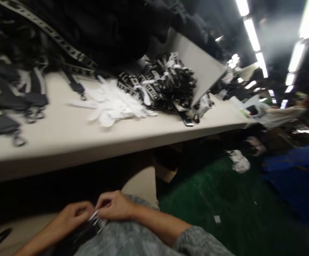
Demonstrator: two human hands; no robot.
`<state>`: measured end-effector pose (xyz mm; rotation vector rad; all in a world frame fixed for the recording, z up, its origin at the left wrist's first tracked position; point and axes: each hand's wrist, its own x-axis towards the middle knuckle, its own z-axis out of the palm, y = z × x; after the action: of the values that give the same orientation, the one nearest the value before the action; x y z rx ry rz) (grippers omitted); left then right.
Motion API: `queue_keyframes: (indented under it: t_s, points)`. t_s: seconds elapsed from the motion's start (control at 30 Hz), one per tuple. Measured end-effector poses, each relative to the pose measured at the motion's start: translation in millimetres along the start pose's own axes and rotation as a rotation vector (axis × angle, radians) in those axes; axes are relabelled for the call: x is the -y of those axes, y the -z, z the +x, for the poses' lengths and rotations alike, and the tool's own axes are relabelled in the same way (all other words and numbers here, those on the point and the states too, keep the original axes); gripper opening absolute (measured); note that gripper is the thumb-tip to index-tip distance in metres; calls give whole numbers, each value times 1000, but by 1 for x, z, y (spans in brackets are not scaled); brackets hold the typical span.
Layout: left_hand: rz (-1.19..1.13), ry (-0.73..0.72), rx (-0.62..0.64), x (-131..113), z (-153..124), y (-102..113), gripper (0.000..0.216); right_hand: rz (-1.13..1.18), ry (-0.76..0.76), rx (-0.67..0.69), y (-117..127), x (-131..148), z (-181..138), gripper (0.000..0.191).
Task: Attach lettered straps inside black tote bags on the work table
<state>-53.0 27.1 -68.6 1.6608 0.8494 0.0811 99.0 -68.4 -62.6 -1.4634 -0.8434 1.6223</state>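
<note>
Both my hands meet low in the head view, over my lap below the table edge. My left hand (73, 216) has its fingers closed on a black strap with white markings (94, 224). My right hand (114, 205) pinches the same strap at its white end. The strap runs down to the left across my grey clothing. Motion blur hides the finer detail of the grip.
A long beige table (63, 135) carries a heap of white pieces (111, 105), a tangle of black and white straps (162, 83), dark straps with clips (15, 103) and a grey board (197, 64). Green floor (210, 199) lies to the right. A person sits far right.
</note>
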Motion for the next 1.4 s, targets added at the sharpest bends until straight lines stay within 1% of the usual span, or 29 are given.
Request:
queue_keyframes:
  t_s: [0.03, 0.07, 0.1, 0.13, 0.2, 0.23, 0.33, 0.4, 0.5, 0.67, 0.7, 0.77, 0.83, 0.9, 0.97, 1.03, 1.13, 1.2, 1.27, 1.33, 1.4]
  points:
    - [-74, 53, 74, 5, -12, -2, 40, 15, -5, 0, -1, -1, -1, 7]
    - [-145, 86, 73, 7, -22, -4, 36, 26, -3, -8, -2, -1, -1, 5]
    - [-193, 113, 28, 7, -28, -6, 35, 39, 14, -38, -3, -1, -1, 4]
    - [-237, 131, -59, 4, -33, -8, 35, 48, 38, -88, -3, -1, -1, 5]
    - [-258, 127, -233, -3, -40, -11, 35, 23, 94, -189, -4, 2, -2, 12]
    - [-238, 114, -313, -7, -43, -14, 34, -14, 111, -211, -5, 3, -4, 17]
    - [-114, 55, -473, -19, -53, -20, 30, -142, 109, -167, -11, 8, -7, 35]
    - [-31, 5, -533, -23, -59, -22, 28, -174, 112, -171, -15, 12, -6, 40]
    - [51, -76, -584, -25, -62, -21, 25, -157, 138, -183, -20, 20, -1, 38]
    - [138, -155, -602, -25, -64, -19, 24, -125, 196, -84, -27, 31, 2, 37]
    - [184, -180, -629, -25, -64, -19, 23, -117, 200, -81, -28, 33, 1, 37]
    - [335, -266, -732, -25, -63, -20, 19, -90, 211, -103, -32, 35, -1, 37]
    - [502, -363, -847, -26, -61, -21, 13, -79, 241, -151, -36, 37, -3, 37]
    - [605, -423, -915, -27, -57, -22, 9, -80, 274, -198, -38, 39, -3, 37]
    - [658, -456, -930, -29, -54, -23, 9, -49, 286, -219, -38, 38, -2, 37]
    - [717, -503, -909, -32, -53, -22, 11, 48, 243, -209, -35, 36, 0, 38]
    - [830, -592, -790, -37, -54, -16, 18, 172, 170, -174, -30, 31, 3, 41]
    - [871, -632, -706, -41, -56, -9, 22, 131, 213, -170, -28, 30, 3, 40]
    - [843, -636, -663, -44, -58, -2, 25, 34, 291, -172, -28, 32, 1, 37]
    - [755, -610, -650, -46, -60, 4, 25, -41, 344, -173, -29, 36, -2, 36]
    - [647, -581, -675, -49, -62, 7, 24, -95, 381, -199, -29, 38, -5, 36]
